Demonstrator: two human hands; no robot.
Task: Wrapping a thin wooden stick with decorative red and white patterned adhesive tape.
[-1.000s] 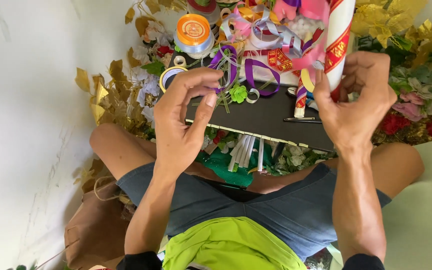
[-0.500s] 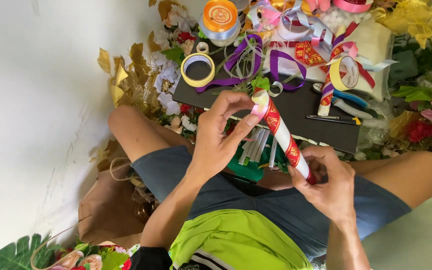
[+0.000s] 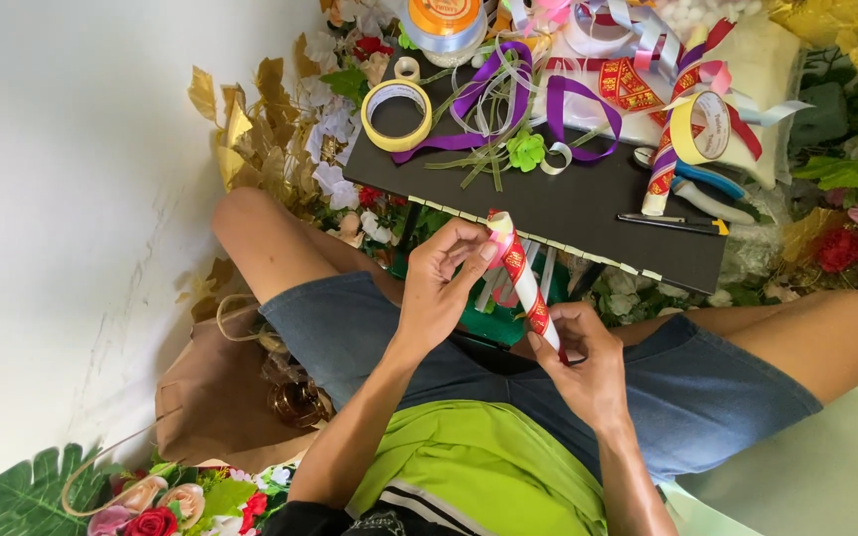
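Both hands grip one ribbon-wrapped tube (image 3: 523,288) | left hand (image 3: 444,283) top end | right hand (image 3: 578,362) bottom end

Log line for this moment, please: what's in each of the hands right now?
left hand: pinches top of ribbon-wrapped tube | right hand: grips its lower end | tube: tilted, above lap | black board: tape rolls, ribbons

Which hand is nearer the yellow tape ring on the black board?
Left. The left hand pinches the top of the ribbon-wrapped tube just below the board, under the yellow tape ring. The right hand grips the tube's lower end, farther away.
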